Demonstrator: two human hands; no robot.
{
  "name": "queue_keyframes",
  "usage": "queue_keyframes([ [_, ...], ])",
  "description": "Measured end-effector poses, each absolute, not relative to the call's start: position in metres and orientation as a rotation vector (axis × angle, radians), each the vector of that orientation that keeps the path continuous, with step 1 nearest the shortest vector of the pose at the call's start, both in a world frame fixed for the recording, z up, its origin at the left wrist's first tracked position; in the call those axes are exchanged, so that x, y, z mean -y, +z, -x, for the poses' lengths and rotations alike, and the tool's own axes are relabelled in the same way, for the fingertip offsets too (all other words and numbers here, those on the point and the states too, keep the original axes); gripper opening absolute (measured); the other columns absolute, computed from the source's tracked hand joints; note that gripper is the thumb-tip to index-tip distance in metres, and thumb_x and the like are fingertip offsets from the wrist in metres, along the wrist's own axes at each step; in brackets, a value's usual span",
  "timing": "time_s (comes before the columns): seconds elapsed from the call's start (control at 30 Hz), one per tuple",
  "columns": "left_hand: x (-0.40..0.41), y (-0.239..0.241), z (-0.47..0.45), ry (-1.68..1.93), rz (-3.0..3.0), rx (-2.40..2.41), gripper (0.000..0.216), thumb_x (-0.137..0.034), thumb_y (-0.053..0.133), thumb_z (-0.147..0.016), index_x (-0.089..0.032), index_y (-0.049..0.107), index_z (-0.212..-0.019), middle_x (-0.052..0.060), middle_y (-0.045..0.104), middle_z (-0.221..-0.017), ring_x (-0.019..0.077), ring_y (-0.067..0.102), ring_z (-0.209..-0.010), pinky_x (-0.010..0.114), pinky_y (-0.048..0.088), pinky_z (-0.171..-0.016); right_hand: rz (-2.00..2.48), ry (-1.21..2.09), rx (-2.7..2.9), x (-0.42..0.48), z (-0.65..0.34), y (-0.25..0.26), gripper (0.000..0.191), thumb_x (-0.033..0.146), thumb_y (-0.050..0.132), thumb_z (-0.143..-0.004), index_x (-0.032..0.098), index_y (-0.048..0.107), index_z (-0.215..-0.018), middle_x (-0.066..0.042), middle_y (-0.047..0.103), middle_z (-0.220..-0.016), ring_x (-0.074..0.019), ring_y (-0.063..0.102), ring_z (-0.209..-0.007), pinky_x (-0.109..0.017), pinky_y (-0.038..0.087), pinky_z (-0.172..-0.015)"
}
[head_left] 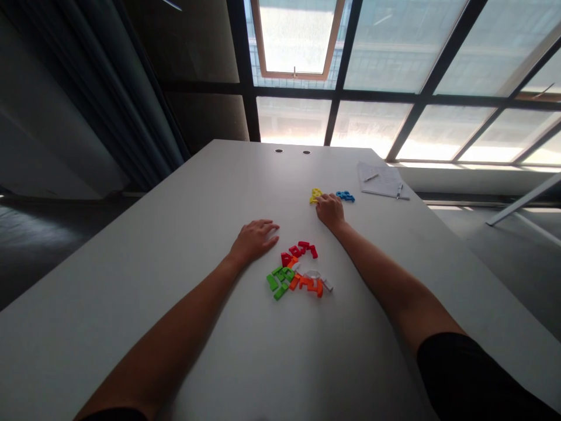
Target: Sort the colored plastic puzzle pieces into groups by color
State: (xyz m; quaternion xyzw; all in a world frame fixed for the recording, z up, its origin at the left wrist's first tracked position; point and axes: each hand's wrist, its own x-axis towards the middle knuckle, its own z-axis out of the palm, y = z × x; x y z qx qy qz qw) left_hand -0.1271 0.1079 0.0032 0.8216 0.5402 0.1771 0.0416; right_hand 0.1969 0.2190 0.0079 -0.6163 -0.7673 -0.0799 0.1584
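My right hand reaches far out over the table, fingers curled down at a small cluster of yellow plastic pieces. Its fingertips are partly hidden and seem to pinch a yellow piece. Just right of that hand lies a group of blue plastic pieces. My left hand rests on the tabletop with fingers stretched and apart, holding nothing. Nearest to it is a mixed heap of letter-like pieces: red ones at the back, green ones at the left, orange ones in front, and a few white ones.
Everything lies on a large white table. Sheets of paper with a pen on them are at the far right edge. Two round cable holes show at the back. A dark curtain hangs left; windows stand behind.
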Motion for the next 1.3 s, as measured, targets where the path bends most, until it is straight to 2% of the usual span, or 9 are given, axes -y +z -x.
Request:
queue_keyframes([
  [0.27,-0.108,0.004,0.126,0.52,-2.525,-1.654,0.041,-0.043,0.071,-0.11,-0.035,0.085,-0.148,0.008,0.078,-0.163,0.036,0.07,-0.152,0.057,0.056,-0.13,1.698,-0.178,2.252,-0.22,-0.2,0.006,0.042,0.013,0.053,-0.113,0.015,0.088,-0.136,-0.02,0.082,-0.148,-0.0399,0.06,-0.14,-0.053,0.044,-0.118],
  [0.5,-0.107,0.004,0.127,0.505,-2.525,-1.654,0.042,-0.045,0.068,-0.111,-0.035,0.084,-0.149,0.008,0.077,-0.164,0.0354,0.069,-0.154,0.056,0.055,-0.132,1.748,-0.189,2.157,-0.216,-0.198,0.006,0.049,0.013,0.051,-0.113,0.014,0.082,-0.151,-0.021,0.08,-0.154,-0.0402,0.062,-0.141,-0.053,0.043,-0.117],
  [0.77,-0.109,0.004,0.128,0.475,-2.526,-1.646,0.045,-0.047,0.065,-0.112,-0.034,0.083,-0.151,0.008,0.075,-0.167,0.0365,0.067,-0.156,0.058,0.053,-0.133,1.798,-0.049,2.142,-0.184,-0.202,0.007,0.041,0.012,0.056,-0.11,0.014,0.089,-0.134,-0.019,0.085,-0.14,-0.0353,0.073,-0.13,-0.046,0.05,-0.116],
  [0.97,-0.11,0.001,0.129,0.524,-2.517,-1.641,0.043,-0.048,0.067,-0.111,-0.036,0.085,-0.148,0.008,0.076,-0.166,0.0372,0.068,-0.154,0.059,0.055,-0.132,1.41,0.141,2.251,-0.134,-0.214,-0.004,0.031,0.013,0.061,-0.111,0.02,0.09,-0.12,-0.014,0.089,-0.123,-0.0308,0.078,-0.118,-0.044,0.056,-0.114],
  [1.1,-0.111,-0.001,0.13,0.543,-2.52,-1.63,0.043,-0.047,0.067,-0.11,-0.036,0.085,-0.148,0.009,0.076,-0.165,0.0364,0.069,-0.154,0.057,0.055,-0.132,1.101,0.252,2.233,-0.096,-0.223,-0.008,0.023,0.024,0.066,-0.114,0.025,0.089,-0.118,-0.012,0.089,-0.112,-0.0307,0.079,-0.108,-0.047,0.061,-0.108],
  [1.23,-0.111,-0.001,0.13,0.564,-2.539,-1.611,0.042,-0.045,0.068,-0.11,-0.035,0.085,-0.147,0.009,0.077,-0.164,0.0355,0.069,-0.154,0.057,0.055,-0.134,0.935,0.251,2.343,-0.073,-0.223,-0.007,0.019,0.036,0.073,-0.114,0.027,0.087,-0.121,-0.013,0.086,-0.118,-0.0313,0.077,-0.109,-0.05,0.06,-0.108],
  [1.3,-0.111,-0.001,0.13,0.565,-2.541,-1.611,0.042,-0.044,0.067,-0.11,-0.035,0.086,-0.147,0.01,0.077,-0.163,0.0354,0.069,-0.154,0.058,0.054,-0.134,0.902,0.204,2.404,-0.072,-0.221,-0.007,0.019,0.037,0.073,-0.114,0.026,0.088,-0.12,-0.014,0.085,-0.121,-0.031,0.077,-0.11,-0.049,0.059,-0.108],
])
